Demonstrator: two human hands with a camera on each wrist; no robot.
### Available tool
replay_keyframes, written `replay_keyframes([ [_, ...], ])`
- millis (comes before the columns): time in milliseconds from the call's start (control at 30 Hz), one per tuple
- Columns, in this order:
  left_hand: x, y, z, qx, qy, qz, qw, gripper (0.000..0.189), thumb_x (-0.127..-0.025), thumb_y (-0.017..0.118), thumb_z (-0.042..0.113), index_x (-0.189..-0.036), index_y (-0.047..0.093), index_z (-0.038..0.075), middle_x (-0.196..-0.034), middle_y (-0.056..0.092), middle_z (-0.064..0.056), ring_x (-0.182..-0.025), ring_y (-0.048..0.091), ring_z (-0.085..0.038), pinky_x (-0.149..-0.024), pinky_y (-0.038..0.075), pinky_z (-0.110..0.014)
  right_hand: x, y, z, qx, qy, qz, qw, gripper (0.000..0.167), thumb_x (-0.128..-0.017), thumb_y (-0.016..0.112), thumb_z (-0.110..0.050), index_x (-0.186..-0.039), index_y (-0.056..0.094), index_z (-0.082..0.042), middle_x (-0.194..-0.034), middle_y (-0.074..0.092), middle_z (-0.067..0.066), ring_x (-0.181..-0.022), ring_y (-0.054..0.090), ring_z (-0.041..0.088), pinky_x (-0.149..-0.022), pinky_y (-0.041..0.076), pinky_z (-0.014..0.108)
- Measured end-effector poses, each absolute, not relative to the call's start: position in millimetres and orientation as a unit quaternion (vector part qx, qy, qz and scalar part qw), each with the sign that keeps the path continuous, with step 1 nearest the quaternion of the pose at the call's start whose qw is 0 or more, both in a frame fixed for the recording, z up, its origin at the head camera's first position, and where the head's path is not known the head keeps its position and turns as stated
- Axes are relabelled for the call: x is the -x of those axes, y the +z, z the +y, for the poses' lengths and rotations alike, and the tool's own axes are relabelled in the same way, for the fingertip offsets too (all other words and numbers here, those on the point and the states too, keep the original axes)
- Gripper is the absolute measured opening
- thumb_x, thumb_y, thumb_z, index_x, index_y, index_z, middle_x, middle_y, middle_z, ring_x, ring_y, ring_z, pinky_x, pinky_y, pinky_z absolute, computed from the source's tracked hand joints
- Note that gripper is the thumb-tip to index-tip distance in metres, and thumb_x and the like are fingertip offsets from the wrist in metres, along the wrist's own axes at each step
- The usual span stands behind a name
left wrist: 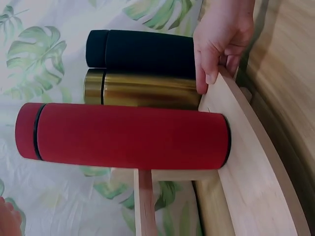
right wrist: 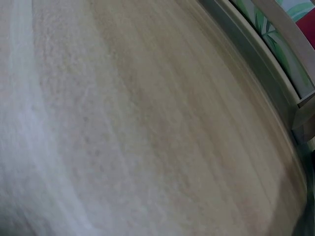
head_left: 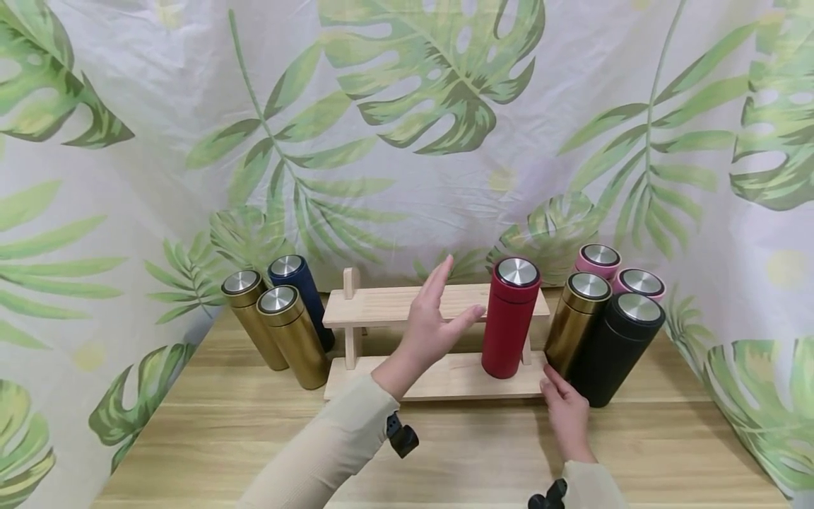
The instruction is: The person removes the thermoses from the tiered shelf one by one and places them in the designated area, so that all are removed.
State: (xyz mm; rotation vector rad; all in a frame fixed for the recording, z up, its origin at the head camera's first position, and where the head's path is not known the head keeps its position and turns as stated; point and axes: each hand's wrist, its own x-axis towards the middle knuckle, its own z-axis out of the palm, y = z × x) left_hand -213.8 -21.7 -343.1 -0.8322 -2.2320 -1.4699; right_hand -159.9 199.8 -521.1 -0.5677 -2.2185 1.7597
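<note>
A red thermos flask point(head_left: 511, 318) with a silver-topped lid stands upright on the lower shelf of a two-tier wooden rack point(head_left: 439, 378), toward its right end. My left hand point(head_left: 432, 329) hovers over the rack just left of the flask, fingers straight and thumb spread toward it, holding nothing. At the lower shelf's right front corner, my right hand point(head_left: 564, 410) pinches the board's end between thumb and fingers, as the left wrist view also shows. The right wrist view has mostly tabletop, with the hand out of sight.
Right of the rack stand a gold flask point(head_left: 579, 318), a black flask point(head_left: 617, 350) and pink flasks point(head_left: 641, 281) behind. On the left are gold flasks point(head_left: 295, 339) and a blue flask point(head_left: 299, 290). A leaf-print cloth point(head_left: 439, 177) hangs behind the wooden table point(head_left: 254, 438).
</note>
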Motion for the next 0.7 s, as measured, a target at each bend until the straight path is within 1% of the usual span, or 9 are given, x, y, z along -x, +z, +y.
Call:
replay_keyframes([
  [133, 217, -341, -8, 0.285, -0.518, -0.794, 0.144, 0.079, -0.082, 0.071, 0.027, -0.144, 0.029, 0.005, -0.147, 0.032, -0.012, -0.136, 0.03, -0.024, -0.11, 0.031, -0.047, 160, -520, 202, 0.195, 0.597, -0.768, 0.122, 0.042, -0.096, 0.049, -0.026, -0.13, 0.052, -0.003, -0.134, 0.049, 0.009, -0.129, 0.039, 0.023, -0.077, 0.032, -0.006],
  [300, 221, -336, 8, 0.256, -0.513, -0.815, 0.081, 0.085, -0.081, 0.07, 0.037, -0.147, 0.024, 0.011, -0.151, 0.026, -0.005, -0.138, 0.025, -0.021, -0.11, 0.03, -0.046, 161, -517, 202, 0.192, 0.59, -0.774, 0.129, 0.041, -0.096, 0.05, -0.026, -0.13, 0.053, -0.003, -0.133, 0.05, 0.01, -0.128, 0.04, 0.024, -0.076, 0.032, -0.006],
  [467, 224, -333, 22, 0.215, -0.527, -0.822, 0.025, 0.092, -0.078, 0.073, 0.04, -0.148, 0.019, 0.016, -0.153, 0.022, 0.0, -0.139, 0.022, -0.019, -0.111, 0.028, -0.046, 161, -516, 202, 0.195, 0.592, -0.77, 0.132, 0.04, -0.095, 0.052, -0.024, -0.129, 0.054, -0.002, -0.131, 0.052, 0.012, -0.127, 0.041, 0.024, -0.076, 0.032, -0.005],
  [600, 225, -332, 32, 0.198, -0.53, -0.824, 0.009, 0.093, -0.076, 0.074, 0.039, -0.148, 0.02, 0.018, -0.152, 0.023, 0.002, -0.138, 0.024, -0.018, -0.111, 0.03, -0.045, 161, -518, 200, 0.2, 0.6, -0.763, 0.131, 0.039, -0.095, 0.052, -0.023, -0.129, 0.053, -0.002, -0.131, 0.051, 0.012, -0.127, 0.041, 0.024, -0.076, 0.033, -0.005],
  [700, 226, -332, 38, 0.189, -0.537, -0.822, 0.007, 0.093, -0.075, 0.076, 0.037, -0.148, 0.021, 0.019, -0.151, 0.026, 0.0, -0.136, 0.029, -0.019, -0.108, 0.034, -0.044, 162, -521, 199, 0.201, 0.609, -0.755, 0.135, 0.038, -0.095, 0.053, -0.021, -0.128, 0.054, -0.002, -0.13, 0.051, 0.012, -0.126, 0.042, 0.023, -0.076, 0.035, -0.005],
])
